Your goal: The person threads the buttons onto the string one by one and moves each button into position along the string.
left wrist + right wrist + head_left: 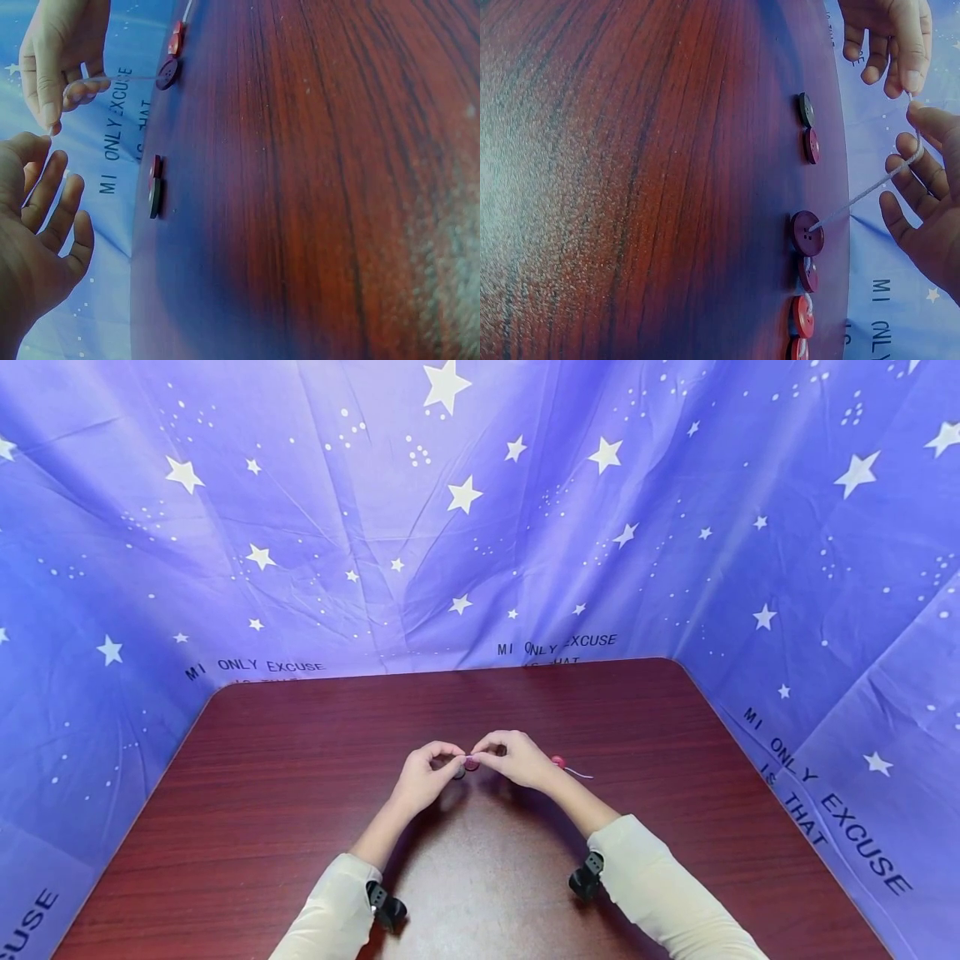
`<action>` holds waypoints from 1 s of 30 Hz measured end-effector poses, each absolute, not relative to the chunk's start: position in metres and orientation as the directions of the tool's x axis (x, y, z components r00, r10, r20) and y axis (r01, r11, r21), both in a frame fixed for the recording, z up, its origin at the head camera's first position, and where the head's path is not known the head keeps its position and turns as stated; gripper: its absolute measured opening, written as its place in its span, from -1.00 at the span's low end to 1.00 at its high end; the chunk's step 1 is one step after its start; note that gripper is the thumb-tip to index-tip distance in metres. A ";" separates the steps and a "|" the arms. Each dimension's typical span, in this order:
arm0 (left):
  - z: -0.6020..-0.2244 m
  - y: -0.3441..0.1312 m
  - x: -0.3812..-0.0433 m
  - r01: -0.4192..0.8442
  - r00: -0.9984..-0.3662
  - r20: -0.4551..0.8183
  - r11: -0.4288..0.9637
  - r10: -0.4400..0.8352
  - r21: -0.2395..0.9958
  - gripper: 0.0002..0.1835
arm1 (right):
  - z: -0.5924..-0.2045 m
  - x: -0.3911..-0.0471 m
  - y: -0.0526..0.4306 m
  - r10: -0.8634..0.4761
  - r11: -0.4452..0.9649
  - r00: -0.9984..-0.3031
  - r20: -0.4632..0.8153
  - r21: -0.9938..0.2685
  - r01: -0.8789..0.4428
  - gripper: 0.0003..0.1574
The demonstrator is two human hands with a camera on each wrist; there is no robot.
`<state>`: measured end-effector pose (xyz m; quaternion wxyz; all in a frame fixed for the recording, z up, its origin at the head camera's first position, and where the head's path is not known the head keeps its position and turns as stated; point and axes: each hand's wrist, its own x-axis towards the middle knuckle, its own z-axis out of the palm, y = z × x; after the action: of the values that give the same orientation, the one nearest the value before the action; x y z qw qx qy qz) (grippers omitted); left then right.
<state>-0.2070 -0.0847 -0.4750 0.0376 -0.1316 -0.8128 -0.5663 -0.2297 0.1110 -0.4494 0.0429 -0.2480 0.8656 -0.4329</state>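
Above the table, fingertips nearly together, my left hand (pixel 427 781) and right hand (pixel 517 760) pinch a pale string (pixel 866 191) near its end. In the right wrist view the string runs from the right hand's fingers down to a dark purple button (pixel 808 234) with several holes. Behind it, more buttons sit along the same string, among them a red button (pixel 802 315). Two loose buttons lie close together on the table, a blackish button (pixel 805 109) and a dark red button (pixel 812 146). In the head view the hands partly hide the buttons.
The dark red wooden table (pixel 300 827) has rounded far corners. Blue-purple star-patterned cloth (pixel 360 527) hangs around its back and sides. The string's other end (pixel 581 774) trails over the table right of the right hand. Black wrist cameras (pixel 386 906) sit at both sleeves.
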 end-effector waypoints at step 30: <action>-0.483 -0.094 -0.208 0.322 -0.947 0.194 0.792 0.257 0.519 -0.72 | -0.451 -0.231 0.115 -0.436 0.514 -0.885 0.163 -0.762 -0.393 -0.89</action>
<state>-0.2082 -0.0937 -0.4830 0.0567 -0.1531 -0.9449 -0.2836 -0.2306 0.1147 -0.4509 0.0247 -0.2382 0.8697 -0.4315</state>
